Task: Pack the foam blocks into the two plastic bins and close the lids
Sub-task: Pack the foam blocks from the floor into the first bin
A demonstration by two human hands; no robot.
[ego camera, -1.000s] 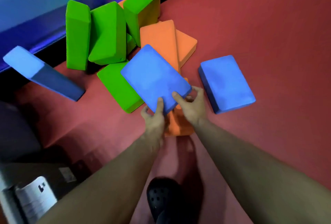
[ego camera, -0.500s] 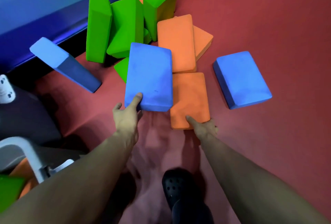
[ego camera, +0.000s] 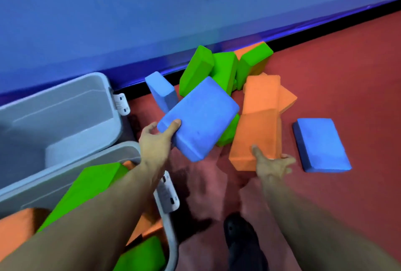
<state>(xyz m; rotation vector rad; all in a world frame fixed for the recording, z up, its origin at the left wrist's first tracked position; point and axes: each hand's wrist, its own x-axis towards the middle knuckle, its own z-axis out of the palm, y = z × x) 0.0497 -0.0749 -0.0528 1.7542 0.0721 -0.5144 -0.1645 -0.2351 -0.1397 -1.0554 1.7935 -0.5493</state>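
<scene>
My left hand grips a blue foam block by its near corner and holds it lifted and tilted above the floor. My right hand grips the near end of an orange foam block, thumb on top, fingers round its right edge. Behind them lies a pile of green blocks and orange blocks. One blue block leans upright and another blue block lies flat at the right. At the left stand two grey plastic bins: the far bin looks hollow, the near bin holds green and orange blocks.
A blue wall with a dark base strip runs behind the pile. The floor is red mat. White latches hang on the bins' right ends. My black shoe stands between my arms.
My left hand has lifted the blue block and swung it left toward the bins. My right hand now grips the orange block's near end. The view turned left, bringing both bins in.
</scene>
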